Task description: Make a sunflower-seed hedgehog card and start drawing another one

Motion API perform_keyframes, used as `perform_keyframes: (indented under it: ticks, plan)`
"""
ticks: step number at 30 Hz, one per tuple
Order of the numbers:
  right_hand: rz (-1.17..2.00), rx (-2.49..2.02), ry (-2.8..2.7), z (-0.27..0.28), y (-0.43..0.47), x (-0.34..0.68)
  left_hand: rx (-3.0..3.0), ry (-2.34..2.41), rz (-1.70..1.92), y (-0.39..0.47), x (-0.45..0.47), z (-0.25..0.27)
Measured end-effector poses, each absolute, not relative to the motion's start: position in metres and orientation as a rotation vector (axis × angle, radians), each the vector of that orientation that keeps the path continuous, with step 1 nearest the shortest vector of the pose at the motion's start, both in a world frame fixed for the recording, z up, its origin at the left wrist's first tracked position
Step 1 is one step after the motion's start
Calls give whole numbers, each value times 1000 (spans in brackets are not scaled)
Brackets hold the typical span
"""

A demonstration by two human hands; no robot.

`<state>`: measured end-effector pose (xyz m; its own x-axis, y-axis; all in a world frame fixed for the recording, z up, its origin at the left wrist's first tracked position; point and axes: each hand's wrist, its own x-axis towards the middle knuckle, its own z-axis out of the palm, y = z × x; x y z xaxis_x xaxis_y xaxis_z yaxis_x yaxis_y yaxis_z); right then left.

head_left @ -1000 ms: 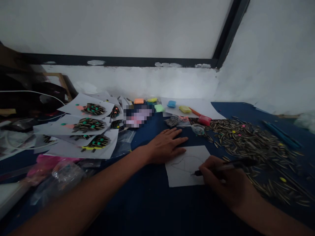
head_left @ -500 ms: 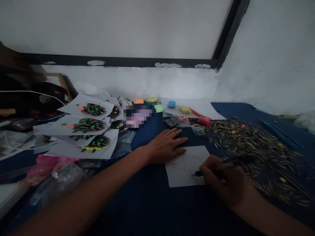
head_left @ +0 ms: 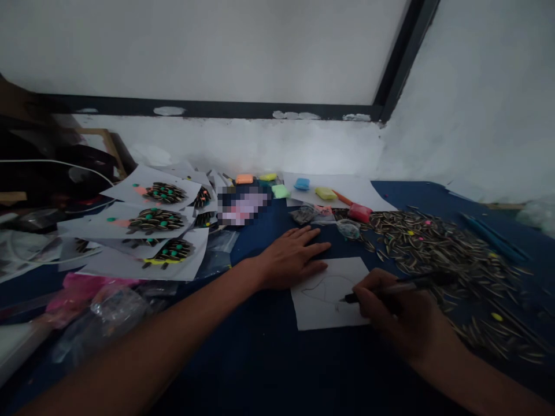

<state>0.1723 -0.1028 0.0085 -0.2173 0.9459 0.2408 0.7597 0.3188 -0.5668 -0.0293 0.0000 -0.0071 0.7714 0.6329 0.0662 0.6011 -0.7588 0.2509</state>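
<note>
A small white sheet of paper point(head_left: 316, 315) lies on the dark blue table, with a thin curved outline drawn on it and a small mark below. My left hand point(head_left: 295, 257) rests flat, fingers spread, at the sheet's upper left edge. A black pen point(head_left: 405, 284) is pinched in my right hand point(head_left: 394, 312), its tip pointing left, at or just above the paper near the drawn line. Many striped sunflower seeds point(head_left: 433, 242) are spread to the right of my right hand.
Left are stacked sheets point(head_left: 99, 222) bearing seed-covered figures with green dots, and crumpled plastic bags point(head_left: 121, 306). Wrapped clay packs, such as a blue pack point(head_left: 302, 184) and a red pack point(head_left: 359, 212), lie at the back. A blue tool point(head_left: 494, 237) lies far right.
My right hand and the pen have shifted slightly up and right, with the pen tip now closer to the outline. A small mark shows below it. My left hand stays put.
</note>
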Motion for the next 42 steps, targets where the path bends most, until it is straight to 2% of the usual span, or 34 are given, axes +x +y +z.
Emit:
perform_keyframes:
  ticks: [8, 21, 42]
  plan:
    - [318, -1475, -2030, 12, -101, 181, 2739, 944, 204, 3, -31, -8]
    - [604, -1481, -1956, 9, -104, 185, 2745, 958, 202, 2, -30, -8]
    - [633, -1537, -2010, 2, -104, 188, 2745, 950, 214, 3, -30, -10]
